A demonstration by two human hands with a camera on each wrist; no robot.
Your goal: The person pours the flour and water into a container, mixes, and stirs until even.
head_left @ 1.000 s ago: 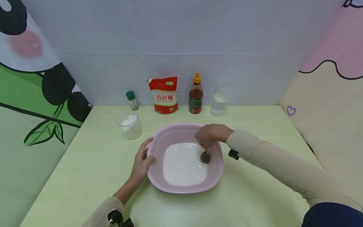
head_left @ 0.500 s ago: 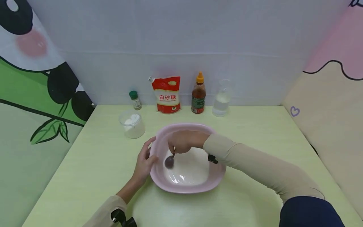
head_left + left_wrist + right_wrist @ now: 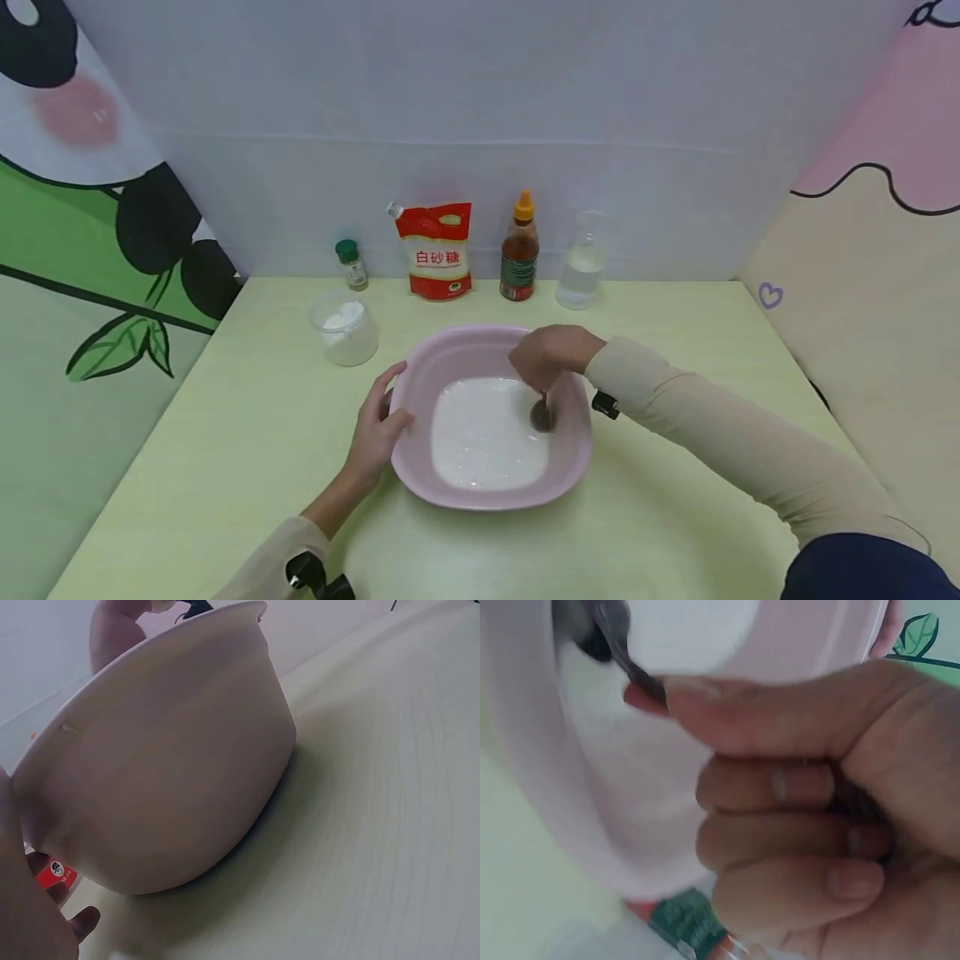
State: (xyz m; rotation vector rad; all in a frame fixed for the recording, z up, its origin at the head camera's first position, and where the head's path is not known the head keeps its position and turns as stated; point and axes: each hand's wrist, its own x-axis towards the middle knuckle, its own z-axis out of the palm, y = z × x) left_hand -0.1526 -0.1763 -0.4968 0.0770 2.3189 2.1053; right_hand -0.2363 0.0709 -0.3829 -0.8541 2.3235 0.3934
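Note:
A pink plastic basin [image 3: 491,502] stands on the table with a whitish, shiny liquid [image 3: 483,442] in its bottom. My left hand [image 3: 377,432] holds its left rim, thumb over the edge and fingers along the outer wall. Over the basin's right side, my right hand [image 3: 553,357] grips a metal spoon [image 3: 542,415], bowl down at the liquid. In the right wrist view, thumb and forefinger pinch the spoon's handle [image 3: 634,671], and the other fingers curl into the palm. The left wrist view shows mostly the basin's outer wall [image 3: 172,765].
Behind the basin stand a small green-capped jar [image 3: 352,267], a red and white sugar pouch [image 3: 437,252], a yellow-capped sauce bottle [image 3: 519,250] and a glass bottle of clear liquid [image 3: 581,265]. A clear tub of white stuff [image 3: 345,329] sits back left, close to the basin.
The spoon and right hand swept left across the basin, then came back to its right side. My left hand keeps its hold on the rim; the basin stays in place.

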